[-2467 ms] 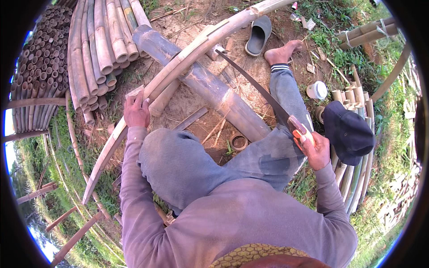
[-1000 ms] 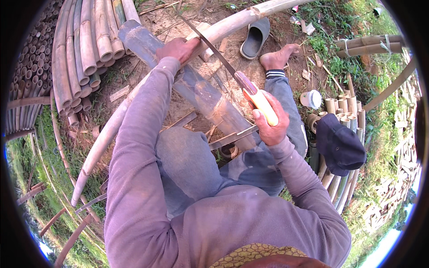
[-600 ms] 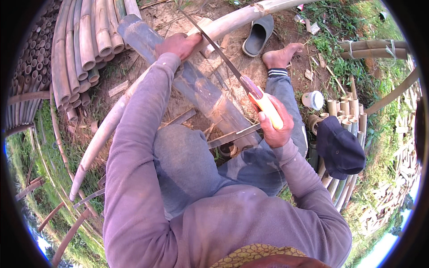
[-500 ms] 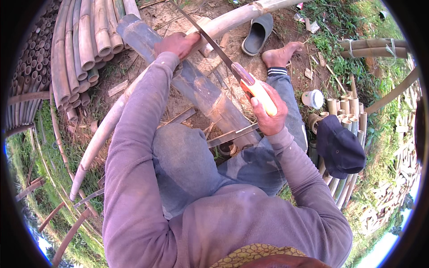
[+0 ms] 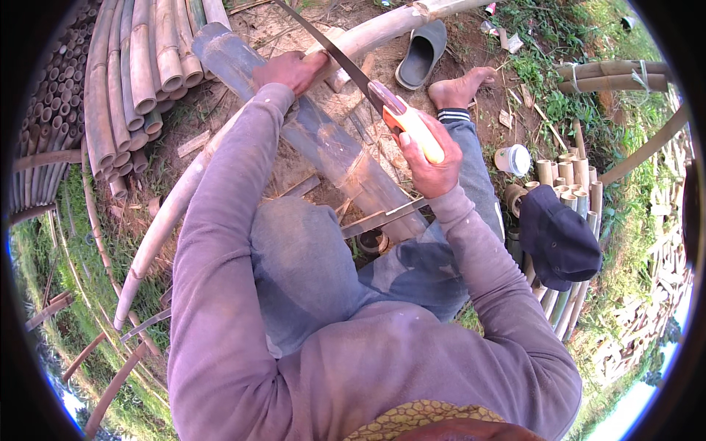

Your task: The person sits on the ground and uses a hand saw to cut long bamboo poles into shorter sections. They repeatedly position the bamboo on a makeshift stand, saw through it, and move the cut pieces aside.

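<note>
A long bamboo pole runs from the upper right down to the lower left, crossing a wide, worn grey-brown beam. My left hand is closed round the pole just left of the blade. In my right hand is the orange and pale handle of a hand saw. Its dark blade slants up and left across the pole, touching it beside my left hand. How deep the teeth sit in the bamboo cannot be made out.
Cut bamboo poles are stacked at the upper left. A grey clog lies beyond my bare foot. To the right are a white-lidded cup, short upright bamboo pieces and a dark cap. A flat metal blade lies by my knees.
My right hand has pushed the saw a little forward and to the left, so more blade reaches past the pole. My left hand stays on the bamboo.
</note>
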A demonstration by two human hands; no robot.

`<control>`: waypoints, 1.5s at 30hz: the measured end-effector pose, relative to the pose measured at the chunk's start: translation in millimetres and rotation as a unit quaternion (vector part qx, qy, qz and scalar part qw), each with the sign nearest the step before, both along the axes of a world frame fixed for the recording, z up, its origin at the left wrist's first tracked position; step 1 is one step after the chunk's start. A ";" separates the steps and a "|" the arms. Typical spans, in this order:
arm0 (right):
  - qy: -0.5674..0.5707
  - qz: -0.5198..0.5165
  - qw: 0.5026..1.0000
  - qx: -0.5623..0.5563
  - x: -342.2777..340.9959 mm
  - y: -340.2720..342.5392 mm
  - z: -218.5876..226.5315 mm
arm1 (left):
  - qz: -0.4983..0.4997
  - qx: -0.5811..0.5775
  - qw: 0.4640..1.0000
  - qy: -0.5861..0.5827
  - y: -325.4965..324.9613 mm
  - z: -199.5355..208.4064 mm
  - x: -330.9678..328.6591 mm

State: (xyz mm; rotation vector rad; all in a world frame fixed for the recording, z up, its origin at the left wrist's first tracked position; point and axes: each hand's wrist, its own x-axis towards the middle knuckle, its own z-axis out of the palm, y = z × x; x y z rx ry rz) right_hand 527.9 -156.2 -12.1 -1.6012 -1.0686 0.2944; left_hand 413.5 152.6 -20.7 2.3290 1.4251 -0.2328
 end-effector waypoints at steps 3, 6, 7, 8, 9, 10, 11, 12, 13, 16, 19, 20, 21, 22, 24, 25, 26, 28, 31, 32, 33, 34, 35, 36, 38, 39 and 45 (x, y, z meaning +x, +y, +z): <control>0.011 0.010 1.000 0.000 1.8 12.5 7.0 | -0.015 0.041 0.999 0.016 -7.0 2.3 1.3; -0.010 0.006 1.000 -0.010 -3.5 -35.5 7.6 | -0.013 0.012 1.000 0.015 -0.7 5.3 -3.7; 0.007 0.009 1.000 -0.003 -2.4 -55.0 7.1 | -0.012 0.014 1.000 0.010 0.5 1.8 -3.9; 0.027 0.010 1.000 0.001 -4.3 -74.0 9.1 | -0.009 0.009 1.000 0.007 -0.4 0.1 -4.0; 0.046 0.012 0.999 0.005 -5.5 -83.6 7.7 | -0.004 0.005 1.000 0.003 -0.3 -0.2 -3.4; 0.045 0.010 0.999 0.000 -6.0 -83.9 1.3 | 0.001 0.000 1.000 0.000 -0.8 -2.4 -4.6; 0.043 0.004 0.999 0.000 -5.5 -78.0 -5.6 | -0.004 0.010 1.000 0.000 -0.6 -4.5 -3.0; 0.039 -0.002 0.999 -0.001 -5.3 -66.9 -10.1 | -0.008 0.021 1.000 -0.001 0.3 -4.8 -3.8; -0.055 0.001 0.998 0.002 -2.4 -37.0 -7.4 | -0.015 0.030 0.999 -0.002 -3.1 -5.4 -2.6; -0.025 0.001 1.000 0.016 -6.3 22.0 7.0 | -0.017 0.020 1.000 0.003 -1.7 -0.8 -6.2; -0.011 0.015 0.998 0.054 -8.1 28.4 -1.6 | -0.020 0.196 0.945 -0.262 0.5 -28.3 -53.5; -0.006 0.010 0.999 0.051 -5.5 24.6 -3.5 | -0.046 0.199 0.938 -0.279 -4.6 -19.0 -69.6; 0.001 0.007 0.999 0.047 -5.9 21.3 -4.9 | -0.059 0.213 0.945 -0.239 -11.8 -11.0 -91.6; -0.014 0.007 0.999 0.034 -4.3 22.2 -1.7 | -0.074 0.224 0.951 -0.201 -20.2 -4.8 -113.6; -0.013 0.006 0.999 0.044 -4.7 24.7 -3.3 | -0.074 0.245 0.959 -0.122 -39.9 0.7 -154.8; -0.011 0.006 0.999 0.051 -7.8 27.0 -4.4 | -0.059 0.251 0.963 -0.082 -45.9 -8.2 -173.3; -0.007 0.017 0.998 0.063 -10.5 27.5 -5.5 | -0.042 0.222 0.973 -0.047 -43.1 -15.3 -186.8; 0.021 0.020 0.998 0.052 -15.9 25.8 -0.5 | -0.010 0.162 0.987 0.014 -35.6 -25.3 -200.5; 0.036 0.026 0.998 0.045 -18.3 19.5 8.8 | -0.032 0.193 0.980 0.021 -34.2 -25.3 -206.4; 0.036 0.023 0.998 0.045 -17.6 16.8 11.5 | -0.030 0.196 0.980 0.012 -35.2 -21.9 -205.5; 0.056 0.025 0.997 0.041 -19.3 10.8 12.4 | -0.030 0.193 0.981 0.007 -44.0 -16.5 -209.7; 0.076 0.027 0.996 0.037 -21.2 4.9 14.2 | -0.029 0.191 0.981 0.002 -52.2 -12.8 -214.1; 0.097 0.033 0.994 0.035 -25.3 0.6 17.2 | -0.029 0.200 0.979 0.000 -58.7 -9.6 -221.0; 0.034 0.025 0.999 0.028 -30.3 -4.5 21.7 | -0.029 0.210 0.977 -0.002 -64.9 -7.2 -227.8; 0.058 0.023 0.998 0.022 -44.3 -14.4 18.2 | -0.027 0.220 0.975 -0.003 -72.4 -7.8 -242.8; 0.069 0.023 0.997 0.020 -50.7 -17.2 17.8 | -0.024 0.221 0.975 -0.001 -74.7 -12.7 -251.9; 0.103 0.014 0.994 0.023 -66.2 -12.6 -1.2 | -0.025 0.178 0.981 0.067 -73.9 -6.8 -248.9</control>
